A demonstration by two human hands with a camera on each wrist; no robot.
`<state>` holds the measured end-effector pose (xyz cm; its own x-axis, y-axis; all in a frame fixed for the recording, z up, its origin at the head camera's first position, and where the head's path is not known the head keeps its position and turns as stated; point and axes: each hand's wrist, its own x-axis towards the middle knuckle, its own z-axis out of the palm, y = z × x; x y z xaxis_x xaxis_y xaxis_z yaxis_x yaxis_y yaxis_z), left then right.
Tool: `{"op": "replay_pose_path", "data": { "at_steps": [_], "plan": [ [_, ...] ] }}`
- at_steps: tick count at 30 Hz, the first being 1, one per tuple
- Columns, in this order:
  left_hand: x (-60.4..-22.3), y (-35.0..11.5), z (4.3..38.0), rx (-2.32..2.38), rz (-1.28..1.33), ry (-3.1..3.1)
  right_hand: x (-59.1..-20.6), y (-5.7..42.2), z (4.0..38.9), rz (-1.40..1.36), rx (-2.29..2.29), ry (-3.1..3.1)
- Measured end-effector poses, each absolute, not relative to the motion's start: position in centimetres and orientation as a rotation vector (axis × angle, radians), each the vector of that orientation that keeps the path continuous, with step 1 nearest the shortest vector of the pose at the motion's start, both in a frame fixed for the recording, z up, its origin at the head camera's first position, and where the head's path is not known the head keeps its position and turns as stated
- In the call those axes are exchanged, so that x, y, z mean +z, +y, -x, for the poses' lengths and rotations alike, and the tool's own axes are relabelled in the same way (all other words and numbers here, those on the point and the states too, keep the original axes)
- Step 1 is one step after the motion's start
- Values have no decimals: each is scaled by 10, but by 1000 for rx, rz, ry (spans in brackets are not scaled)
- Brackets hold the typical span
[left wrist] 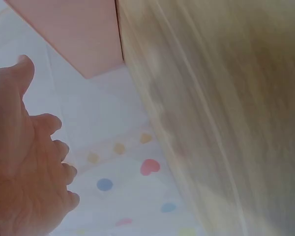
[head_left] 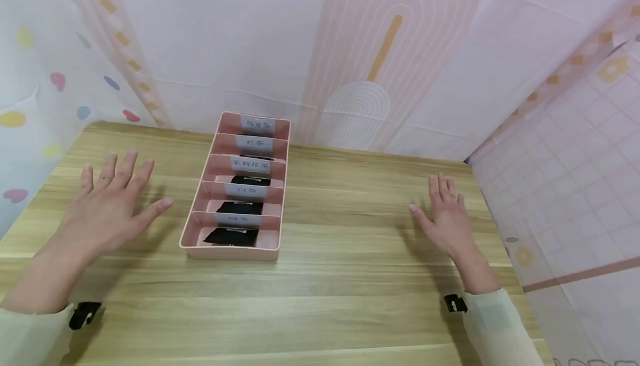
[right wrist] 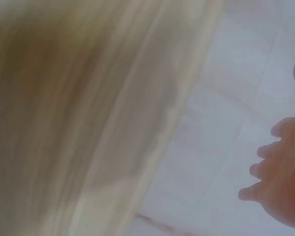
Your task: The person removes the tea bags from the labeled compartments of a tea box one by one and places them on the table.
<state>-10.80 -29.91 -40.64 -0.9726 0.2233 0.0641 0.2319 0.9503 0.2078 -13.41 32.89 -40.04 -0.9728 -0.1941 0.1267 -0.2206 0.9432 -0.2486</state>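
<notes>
A pink divided box (head_left: 232, 254) sits left of the middle of the wooden table (head_left: 350, 294). Paper labels with Chinese tea names mark its several compartments. Flat black packets (head_left: 232, 236) lie in the nearer ones; the farthest compartment's floor is hidden. Left of the box, my left hand (head_left: 107, 205) hovers over the table with its fingers spread and nothing in it. My right hand (head_left: 447, 219) is held over the right part of the table, also spread and holding nothing. In the left wrist view, the side of the pink box (left wrist: 83, 34) shows beyond my left hand (left wrist: 24, 162).
A patterned cloth (head_left: 240, 38) hangs behind the table and along its left and right sides. Black straps (head_left: 85, 315) show at both wrists by the light sleeves (head_left: 30, 335). Bare wood lies between the box and my right hand.
</notes>
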Motion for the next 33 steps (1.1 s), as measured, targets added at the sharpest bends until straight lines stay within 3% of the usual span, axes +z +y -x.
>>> {"op": "replay_pose_path", "data": {
  "at_steps": [33],
  "plan": [
    [-401, -257, 71, -494, 609, -2968, -381, 258, 120, -529, 470, -2949]
  ]
}}
